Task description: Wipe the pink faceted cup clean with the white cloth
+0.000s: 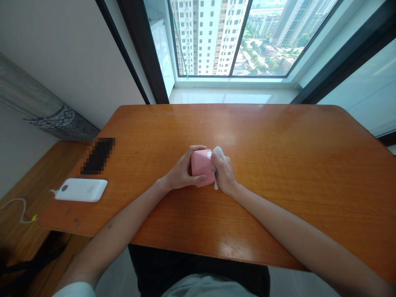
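Observation:
A small pink faceted box-like object (201, 166) sits at the middle of the wooden table (278, 165). My left hand (182, 171) wraps round its left side, fingers over the top and thumb along the front. My right hand (224, 175) is closed on a small white cloth or tissue (218, 153) and presses it against the pink object's right side.
A white power bank (81, 189) with a cable (18, 206) lies near the table's left corner, with a dark blurred-out flat object (98, 155) behind it. A lower wooden bench (37, 181) stands to the left. A large window (235, 37) lies beyond the far edge.

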{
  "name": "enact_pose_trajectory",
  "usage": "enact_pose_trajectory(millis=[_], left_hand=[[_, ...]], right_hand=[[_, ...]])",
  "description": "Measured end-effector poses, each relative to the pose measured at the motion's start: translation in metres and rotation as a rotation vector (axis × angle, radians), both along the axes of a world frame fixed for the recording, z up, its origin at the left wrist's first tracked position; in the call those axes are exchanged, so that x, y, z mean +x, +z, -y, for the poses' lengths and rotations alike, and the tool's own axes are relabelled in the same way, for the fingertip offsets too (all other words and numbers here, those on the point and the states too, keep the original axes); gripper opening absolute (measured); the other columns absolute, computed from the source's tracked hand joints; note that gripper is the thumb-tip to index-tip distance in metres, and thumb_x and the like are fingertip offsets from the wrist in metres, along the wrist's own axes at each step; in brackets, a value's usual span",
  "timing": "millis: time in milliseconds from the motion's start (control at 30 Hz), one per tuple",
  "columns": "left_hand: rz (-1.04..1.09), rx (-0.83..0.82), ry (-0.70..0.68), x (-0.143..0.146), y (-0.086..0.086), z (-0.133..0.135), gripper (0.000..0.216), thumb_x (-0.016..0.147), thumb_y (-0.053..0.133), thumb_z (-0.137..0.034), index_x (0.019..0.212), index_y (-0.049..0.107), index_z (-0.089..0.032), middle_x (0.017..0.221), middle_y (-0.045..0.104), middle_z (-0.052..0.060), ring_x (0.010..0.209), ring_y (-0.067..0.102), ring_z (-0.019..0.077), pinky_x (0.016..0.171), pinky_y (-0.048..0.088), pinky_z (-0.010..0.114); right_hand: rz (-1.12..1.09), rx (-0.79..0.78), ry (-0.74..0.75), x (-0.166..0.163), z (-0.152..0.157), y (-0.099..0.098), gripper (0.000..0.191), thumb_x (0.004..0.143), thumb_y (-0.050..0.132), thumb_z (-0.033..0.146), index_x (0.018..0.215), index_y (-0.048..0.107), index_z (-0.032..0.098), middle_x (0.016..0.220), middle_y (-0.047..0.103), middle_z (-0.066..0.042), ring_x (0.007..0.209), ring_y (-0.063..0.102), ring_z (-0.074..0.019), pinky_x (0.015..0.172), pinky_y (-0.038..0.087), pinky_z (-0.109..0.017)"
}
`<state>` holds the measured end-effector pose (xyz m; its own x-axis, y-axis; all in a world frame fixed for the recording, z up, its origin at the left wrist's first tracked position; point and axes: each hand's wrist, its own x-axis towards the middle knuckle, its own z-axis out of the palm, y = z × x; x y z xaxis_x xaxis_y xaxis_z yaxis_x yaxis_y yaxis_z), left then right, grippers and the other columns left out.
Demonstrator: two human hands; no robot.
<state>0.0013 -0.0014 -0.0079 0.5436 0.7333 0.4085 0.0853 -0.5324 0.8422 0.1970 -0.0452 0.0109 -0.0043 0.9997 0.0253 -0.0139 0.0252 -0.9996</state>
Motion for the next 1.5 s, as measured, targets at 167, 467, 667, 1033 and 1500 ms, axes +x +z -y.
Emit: enact_pose_trajectory(millis=[167,467,667,1033,1500], left_hand=[[0.012,0.026,-0.013,-0.001,-0.004,0.0,0.097,0.081,0.087,-0.075,0.156,0.046,-0.029,0.143,0.063,0.014,0.117,0.07,0.0309,0.099,0.062,0.048],[0.021,0.337,-0.023,-0.006,-0.002,-0.005,0.106,0.085,0.084,-0.077,0.169,0.036,-0.033,0.169,0.047,0.019,0.159,0.046,0.043,0.127,0.046,0.068],[-0.131,0.562,-0.019,-0.015,0.003,-0.009,0.124,0.075,0.092,-0.078,0.174,0.029,-0.037,0.174,0.042,0.02,0.158,0.05,0.0439,0.124,0.051,0.066],[-0.19,0.69,-0.015,-0.01,0.007,-0.008,0.124,0.076,0.095,-0.071,0.173,0.03,-0.033,0.17,0.047,0.023,0.155,0.053,0.0426,0.123,0.055,0.066],[-0.174,0.622,0.003,-0.007,0.009,-0.004,0.121,0.076,0.095,-0.071,0.172,0.033,-0.03,0.159,0.052,0.022,0.147,0.059,0.042,0.119,0.059,0.064]], right_hand=[[0.002,-0.013,0.023,0.001,0.001,0.001,0.067,0.096,0.055,0.083,0.064,0.052,0.025,0.045,0.05,0.003,0.037,0.044,-0.0116,0.035,0.035,-0.024],[0.021,0.029,0.017,-0.001,-0.001,0.002,0.066,0.099,0.054,0.079,0.061,0.045,0.025,0.046,0.043,0.005,0.041,0.04,-0.0101,0.04,0.035,-0.023],[0.025,0.017,0.001,-0.001,-0.002,0.0,0.064,0.1,0.052,0.078,0.064,0.044,0.025,0.047,0.04,0.006,0.045,0.038,-0.0107,0.044,0.036,-0.024],[-0.004,0.015,-0.01,0.001,-0.005,-0.004,0.062,0.098,0.055,0.079,0.07,0.045,0.025,0.057,0.044,0.005,0.052,0.038,-0.0109,0.048,0.033,-0.024],[-0.006,0.034,-0.028,0.0,-0.005,-0.002,0.06,0.097,0.058,0.077,0.071,0.045,0.025,0.059,0.045,0.005,0.053,0.038,-0.011,0.048,0.032,-0.025]])
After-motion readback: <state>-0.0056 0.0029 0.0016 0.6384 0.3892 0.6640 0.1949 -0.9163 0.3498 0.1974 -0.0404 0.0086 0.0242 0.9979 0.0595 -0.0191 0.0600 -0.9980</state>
